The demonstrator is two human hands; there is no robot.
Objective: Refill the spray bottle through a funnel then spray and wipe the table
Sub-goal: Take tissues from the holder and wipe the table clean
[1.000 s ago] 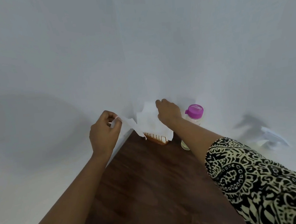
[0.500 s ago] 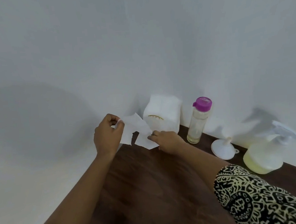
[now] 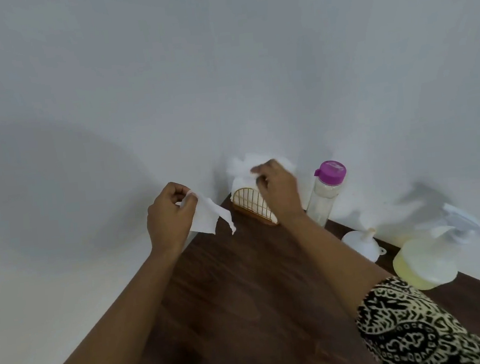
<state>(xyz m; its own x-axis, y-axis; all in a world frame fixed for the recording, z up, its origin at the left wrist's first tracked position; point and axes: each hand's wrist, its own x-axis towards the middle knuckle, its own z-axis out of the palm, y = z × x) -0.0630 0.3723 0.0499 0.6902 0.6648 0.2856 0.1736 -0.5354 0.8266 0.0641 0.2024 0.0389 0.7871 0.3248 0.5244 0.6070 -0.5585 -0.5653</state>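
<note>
My left hand pinches a torn white tissue above the far left corner of the dark wooden table. My right hand reaches over the gold wire napkin holder and pinches the white tissues sticking up from it. The spray bottle, round, with pale yellow liquid and a white trigger head, stands at the right by the wall. A white funnel lies upside down beside it. A clear refill bottle with a purple cap stands just right of my right wrist.
White walls meet in a corner right behind the napkin holder. The table's left edge runs diagonally from that corner toward me. My patterned sleeves fill the bottom corners of the view.
My right hand has let go of the torn tissue, risen from the table and reached back to the tissues in the holder. My left hand still holds its tissue in the same place.
</note>
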